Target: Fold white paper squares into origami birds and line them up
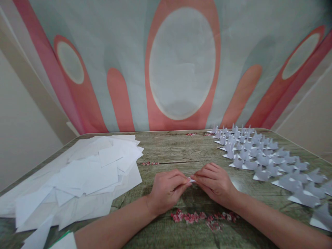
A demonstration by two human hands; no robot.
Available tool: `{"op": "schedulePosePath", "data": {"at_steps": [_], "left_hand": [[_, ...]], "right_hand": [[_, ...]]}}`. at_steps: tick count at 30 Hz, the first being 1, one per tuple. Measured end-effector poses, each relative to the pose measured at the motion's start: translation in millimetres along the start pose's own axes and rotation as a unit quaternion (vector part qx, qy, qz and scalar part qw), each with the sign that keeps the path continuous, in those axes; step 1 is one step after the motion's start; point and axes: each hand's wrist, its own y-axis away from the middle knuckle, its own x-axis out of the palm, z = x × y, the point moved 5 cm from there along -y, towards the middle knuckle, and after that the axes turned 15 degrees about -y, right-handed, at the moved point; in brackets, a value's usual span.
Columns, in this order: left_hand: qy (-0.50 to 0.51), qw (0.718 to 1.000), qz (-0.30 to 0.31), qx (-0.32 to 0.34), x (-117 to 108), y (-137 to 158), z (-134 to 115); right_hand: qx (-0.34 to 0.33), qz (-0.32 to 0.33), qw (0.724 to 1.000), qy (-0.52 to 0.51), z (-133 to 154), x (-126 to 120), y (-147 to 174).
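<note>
White paper piece (192,180) is pinched by both the left hand (168,191) and the right hand (214,183), over the table (171,148), perhaps for exact control. Loose sheets (90,174) lie left, folded figures (263,158) stand right, seemingly kept separate. Wood grain and pink flowers (188,216) cover the surface; a coral-patterned backdrop (129,31) rises behind.

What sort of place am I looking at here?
It looks like an indoor papercraft spot, perhaps at home or in a small workroom: a wood-patterned table with loose white sheets on the left and many folded paper figures on the right.
</note>
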Motion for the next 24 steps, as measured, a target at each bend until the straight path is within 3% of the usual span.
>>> {"op": "schedulePosePath", "data": {"at_steps": [7, 12, 18, 24], "left_hand": [[-0.009, 1.0, 0.007, -0.007, -0.8, -1.3, 4.3], [-0.023, 0.996, 0.028, -0.078, 3.8, -3.5, 14.4], [0.05, 0.981, 0.064, -0.177, 11.0, -5.5, 22.2], [0.153, 0.955, 0.067, -0.246, 15.6, -2.6, 21.7]], "right_hand": [[0.018, -0.028, 0.999, -0.009, -5.4, -1.6, 1.9], [0.117, -0.073, 0.985, -0.099, -14.2, -3.1, 2.0], [0.24, -0.073, 0.943, -0.22, -16.0, 1.4, 2.2], [0.368, -0.046, 0.875, -0.311, -22.7, 21.3, 9.4]]}}
